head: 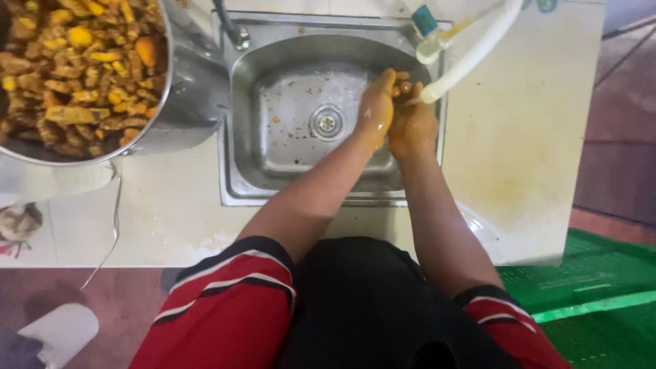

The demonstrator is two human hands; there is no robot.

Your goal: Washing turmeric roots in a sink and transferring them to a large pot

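Note:
My left hand (376,108) and my right hand (413,124) are pressed together over the right side of a steel sink (294,147). Both are stained yellow-orange. They sit right at the mouth of a white hose (471,55) that comes down from the upper right, and the fingertips touch under its end. Neither hand holds an object. The sink's round drain (327,123) lies just left of my hands, with small orange bits scattered on the basin floor.
A big steel pot (195,89) of chopped yellow-brown root pieces (75,68) stands left of the sink. A tap stem (232,27) rises behind the sink. The pale counter (519,150) is stained yellow. A green mat (594,294) lies on the floor.

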